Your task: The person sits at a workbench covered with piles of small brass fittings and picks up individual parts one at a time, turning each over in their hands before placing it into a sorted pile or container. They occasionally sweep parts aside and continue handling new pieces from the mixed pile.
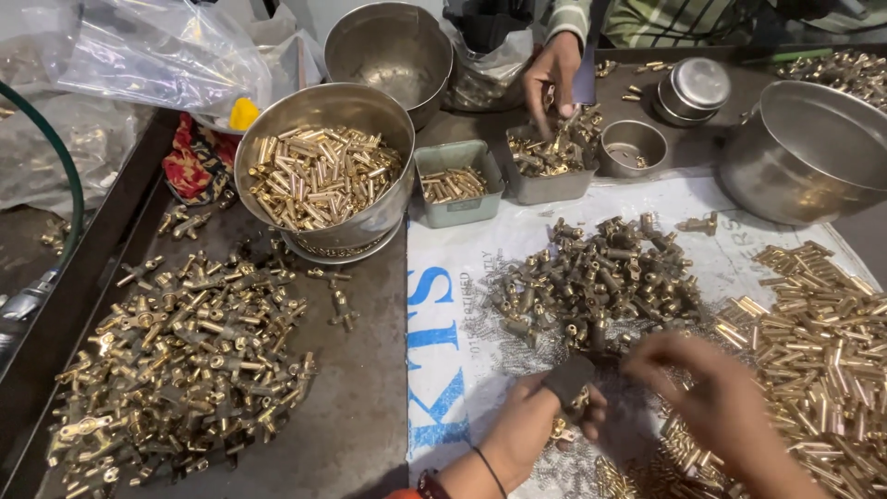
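While a small brass fitting [579, 399] sits pinched at the fingertips of your left hand [545, 420], low on the white printed sack [453, 305], your right hand [716, 397] hovers just beside it, blurred, fingers loosely spread; whether it holds anything cannot be told. Just above lies the dark heap of valve bodies [596, 277], with brass pins [822, 342] to your right. Across the table, another person's hand [552, 74] reaches into a grey tray [547, 166].

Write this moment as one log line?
left hand: holds brass fitting | right hand: over fittings pile | co-worker hand: at grey tray
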